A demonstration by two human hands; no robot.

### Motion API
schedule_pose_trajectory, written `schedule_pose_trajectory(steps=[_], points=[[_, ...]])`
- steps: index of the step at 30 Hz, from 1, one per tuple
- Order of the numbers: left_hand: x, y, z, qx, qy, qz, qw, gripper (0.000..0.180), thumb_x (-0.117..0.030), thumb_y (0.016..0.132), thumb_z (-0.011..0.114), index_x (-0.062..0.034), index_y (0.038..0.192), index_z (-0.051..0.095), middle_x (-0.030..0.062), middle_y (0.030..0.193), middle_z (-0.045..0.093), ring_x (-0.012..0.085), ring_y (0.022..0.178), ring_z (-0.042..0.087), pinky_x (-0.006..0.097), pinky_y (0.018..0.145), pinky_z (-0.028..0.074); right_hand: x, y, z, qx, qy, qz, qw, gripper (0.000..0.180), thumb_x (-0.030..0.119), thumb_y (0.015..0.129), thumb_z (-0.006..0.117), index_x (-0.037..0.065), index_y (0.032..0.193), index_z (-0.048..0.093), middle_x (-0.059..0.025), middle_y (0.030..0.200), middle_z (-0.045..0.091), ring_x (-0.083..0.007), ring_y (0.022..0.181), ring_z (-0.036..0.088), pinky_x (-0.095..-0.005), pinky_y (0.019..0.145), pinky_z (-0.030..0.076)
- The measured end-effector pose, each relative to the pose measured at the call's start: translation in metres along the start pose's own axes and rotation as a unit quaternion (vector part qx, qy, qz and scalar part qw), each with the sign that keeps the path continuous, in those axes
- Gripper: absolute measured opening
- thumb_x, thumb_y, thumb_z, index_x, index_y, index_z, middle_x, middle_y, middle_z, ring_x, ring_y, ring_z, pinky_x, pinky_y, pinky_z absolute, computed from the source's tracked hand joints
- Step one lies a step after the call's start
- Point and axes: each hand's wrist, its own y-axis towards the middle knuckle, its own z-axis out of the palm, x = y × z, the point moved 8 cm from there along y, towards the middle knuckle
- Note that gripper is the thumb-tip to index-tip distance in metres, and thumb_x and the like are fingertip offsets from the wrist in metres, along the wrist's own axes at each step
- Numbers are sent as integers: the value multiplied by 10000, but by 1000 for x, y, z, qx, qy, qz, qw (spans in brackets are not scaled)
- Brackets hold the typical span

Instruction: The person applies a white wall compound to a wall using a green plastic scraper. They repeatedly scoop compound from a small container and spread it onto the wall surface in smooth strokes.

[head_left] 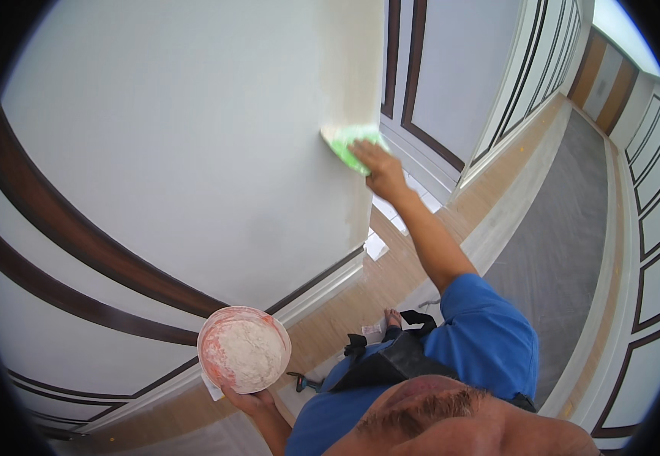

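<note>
My right hand [379,169] grips a green plastic putty spreader [351,149] and presses it to the white wall [186,144] near its right corner. Pale putty shows along the spreader's upper edge. A damp-looking beige strip of putty [351,61] runs down the wall beside that corner. Low on the left, my left hand [250,400] carries a round tub [203,357] from below, its fingers mostly hidden under it. Inside the tub lies a mound of off-white putty [250,353], with reddish smears on the inner wall.
Dark brown curved trim [79,228] crosses the wall at left, above a white baseboard [322,292]. Right of the corner is a doorway with a panelled white door [459,68]. A grey floor covering [550,220] stretches down the corridor. White paper [375,245] lies by the corner.
</note>
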Motion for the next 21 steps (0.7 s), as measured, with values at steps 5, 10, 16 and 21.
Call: schedule_pose_trajectory(steps=[5,10,16,21], points=[[-10,-9,22,-44,11,4,999,708,-493,1004,471,-61,1557,371,168,1566,447,348,1433,452,502,1182,402,-14,29,-31,-5,128,102,986,468,28,844,657,178,1286,692,-127,1145,743,-367,984,719,-430,824,589],[-5,-10,14,-57,3,13,998,695,-488,1009,461,-62,1551,379,170,1559,457,346,1426,460,505,1178,405,-45,209,-172,-150,140,128,970,267,213,950,649,-34,1016,725,-70,749,699,-160,642,622,-355,603,510],[4,-11,-2,-66,-35,18,997,675,-474,1014,444,-61,1545,390,173,1551,464,350,1414,471,503,1168,418,-2,352,-238,-247,52,243,937,311,118,872,598,-112,1054,702,-339,1033,711,-397,1032,720,-462,879,577],[-2,-18,10,-126,-23,35,991,681,-479,1005,441,-65,1544,393,174,1548,465,358,1413,471,508,1165,421,42,401,-165,-148,-32,182,972,321,60,910,546,-123,1139,678,-341,1019,703,-396,1011,725,-464,856,585]])
